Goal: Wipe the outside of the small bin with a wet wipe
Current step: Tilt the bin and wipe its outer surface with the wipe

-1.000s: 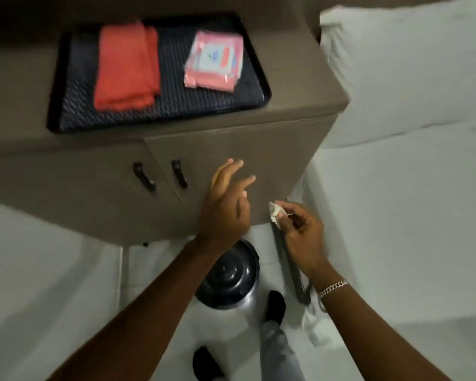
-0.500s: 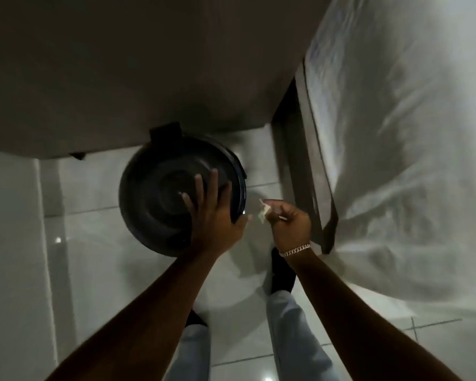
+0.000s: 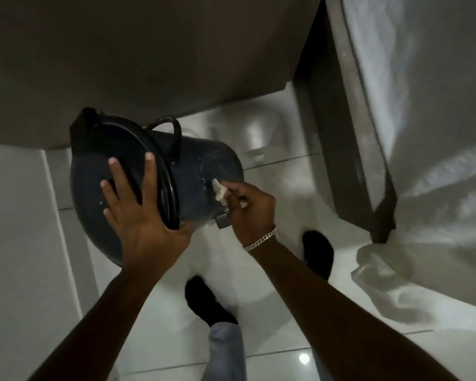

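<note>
the small bin [image 3: 204,171] is tipped on its side above the tiled floor [image 3: 272,312], lid toward the left, just in front of the cabinet [image 3: 149,64]. it looks light, rigid and glossy, so likely slippery; bracing the lid seems the sensible hold. the left hand [image 3: 138,213] lies spread and flat on the lid, fingers [image 3: 149,171] wide, gripping nothing. the right hand [image 3: 248,207] pinches a bunched wet wipe [image 3: 219,191] in closed fingers, pressed against the bin's side wall.
</note>
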